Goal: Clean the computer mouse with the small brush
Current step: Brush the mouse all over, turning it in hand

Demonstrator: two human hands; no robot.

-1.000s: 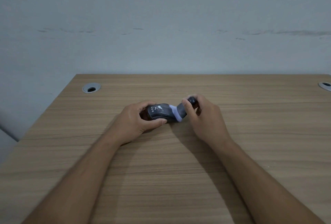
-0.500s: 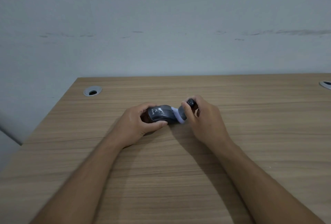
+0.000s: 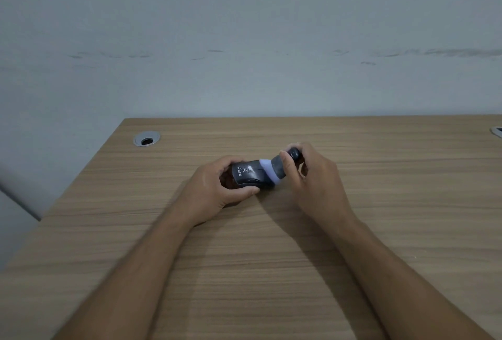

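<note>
From the head camera, we look down at a wooden desk [image 3: 271, 271] set against a plain pale wall [image 3: 244, 27]. Both our bare arms reach out onto it.

Our left hand [image 3: 214, 193] is wrapped around the computer mouse [image 3: 248, 175]. The thumb lies along the near side and the fingers curl over the far side, so the hand is closed snug on it. The mouse is dark, with small white letters on top. It sits near the middle of the desk, a bit toward the far edge. We cannot tell if it rests on the wood or is lifted a little.

Our right hand [image 3: 317, 182] is closed around the small brush [image 3: 279, 167]. The brush has a dark grey body, a black end that pokes out above the fingers, and a pale, soft tip. That pale tip touches the right end of the mouse. The brush leans down and to the left.

A round silver cable hole [image 3: 146, 139] is in the far left corner of the desk. Another one [image 3: 497, 131] peeks in at the right edge.
</note>
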